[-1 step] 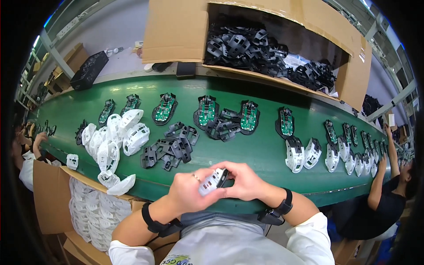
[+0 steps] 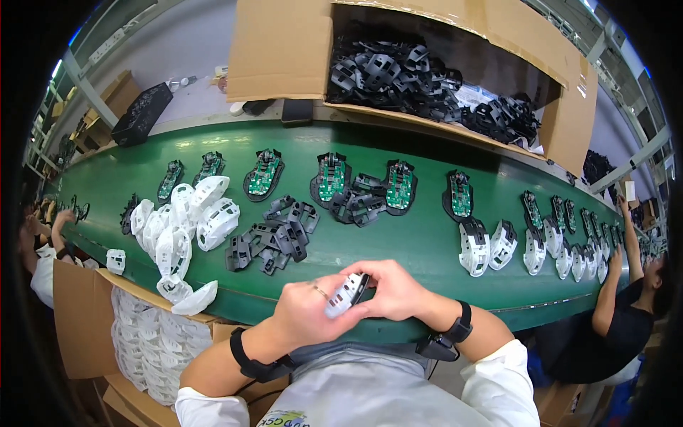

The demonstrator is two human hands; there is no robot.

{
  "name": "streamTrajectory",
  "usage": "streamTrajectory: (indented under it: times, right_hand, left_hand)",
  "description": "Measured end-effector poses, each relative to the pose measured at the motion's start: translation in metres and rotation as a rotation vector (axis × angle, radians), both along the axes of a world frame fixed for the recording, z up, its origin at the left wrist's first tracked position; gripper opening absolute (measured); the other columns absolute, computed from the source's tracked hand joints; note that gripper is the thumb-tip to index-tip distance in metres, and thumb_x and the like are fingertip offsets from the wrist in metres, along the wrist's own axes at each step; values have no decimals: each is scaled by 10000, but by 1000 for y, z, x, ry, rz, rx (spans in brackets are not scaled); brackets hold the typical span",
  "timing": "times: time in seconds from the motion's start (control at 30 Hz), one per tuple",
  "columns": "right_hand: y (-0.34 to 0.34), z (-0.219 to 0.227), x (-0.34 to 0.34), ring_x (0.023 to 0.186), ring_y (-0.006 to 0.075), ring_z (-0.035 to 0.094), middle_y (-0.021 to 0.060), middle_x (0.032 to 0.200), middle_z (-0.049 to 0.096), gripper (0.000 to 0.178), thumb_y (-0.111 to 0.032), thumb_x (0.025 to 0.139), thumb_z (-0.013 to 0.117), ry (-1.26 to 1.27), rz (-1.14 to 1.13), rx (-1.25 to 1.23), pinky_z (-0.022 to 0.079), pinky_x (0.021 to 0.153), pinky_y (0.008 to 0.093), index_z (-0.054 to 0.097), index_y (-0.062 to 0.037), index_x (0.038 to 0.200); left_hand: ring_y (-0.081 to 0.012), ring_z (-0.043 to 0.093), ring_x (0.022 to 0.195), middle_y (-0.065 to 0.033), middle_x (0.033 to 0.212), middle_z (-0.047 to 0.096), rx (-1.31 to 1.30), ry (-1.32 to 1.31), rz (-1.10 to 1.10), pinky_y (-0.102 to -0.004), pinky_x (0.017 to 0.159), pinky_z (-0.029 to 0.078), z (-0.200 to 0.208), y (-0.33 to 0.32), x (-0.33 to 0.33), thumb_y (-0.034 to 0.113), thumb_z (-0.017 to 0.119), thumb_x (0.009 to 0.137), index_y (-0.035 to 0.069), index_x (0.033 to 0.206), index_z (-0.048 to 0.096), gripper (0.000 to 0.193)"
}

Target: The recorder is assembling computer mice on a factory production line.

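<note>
Close to the near edge of the green work surface, my left hand [image 2: 307, 308] and my right hand [image 2: 393, 290] both hold one white mouse shell [image 2: 344, 297] with a black part along its right side. Fingers of both hands wrap round it from either side, hiding its ends. Small dark slots show on its white face. Just beyond my hands lies a heap of dark grey plastic mouse parts [image 2: 281, 238]. Off to the left rests a pile of white mouse shells [image 2: 173, 245].
Black mouse bases with green circuit boards [image 2: 332, 179] stand in a row across the green conveyor belt [image 2: 398, 245]. White shells with black parts [image 2: 474, 248] lie right. A cardboard box [image 2: 284, 53] of black parts sits behind; another box [image 2: 80, 302] holds white shells. A co-worker [image 2: 605, 320] sits right.
The mouse shell has tilted slightly between my hands, so its white face looks narrower. Both hands stay almost in place, and the things on the belt shift barely in view.
</note>
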State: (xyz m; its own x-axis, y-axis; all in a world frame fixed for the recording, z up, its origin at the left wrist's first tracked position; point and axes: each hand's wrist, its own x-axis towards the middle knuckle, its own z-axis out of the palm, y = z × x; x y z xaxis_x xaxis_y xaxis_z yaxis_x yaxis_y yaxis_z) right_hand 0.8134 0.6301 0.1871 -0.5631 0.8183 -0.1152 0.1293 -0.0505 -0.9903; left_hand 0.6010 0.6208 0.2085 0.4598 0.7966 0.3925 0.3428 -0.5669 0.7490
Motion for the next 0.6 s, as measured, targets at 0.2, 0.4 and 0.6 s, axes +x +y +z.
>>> streamTrajectory:
  times: [0.2,0.4,0.6]
  right_hand:
    - [-3,1,-8,958,127,701,113,1119,735,641,-115,717,897,-137,-52,206,576,852,334,627,12,1284]
    - [-5,-5,7,1004,136,708,115,1117,742,290,-21,941,724,165,-28,-41,589,891,303,658,48,1214]
    - [-2,-1,-16,911,111,699,88,1033,740,281,-40,916,762,287,-9,-246,585,814,264,670,41,1169]
  left_hand:
    - [-290,720,659,-129,800,721,150,91,88,-347,585,570,-9,-4,-1,214,857,769,5,987,673,354]
    - [-244,569,568,-94,721,655,150,-44,117,-325,576,432,-9,10,-11,109,719,860,2,884,649,130]
    - [-219,630,607,-107,680,674,-268,-75,219,-334,576,476,6,4,-18,173,721,919,13,795,661,211]
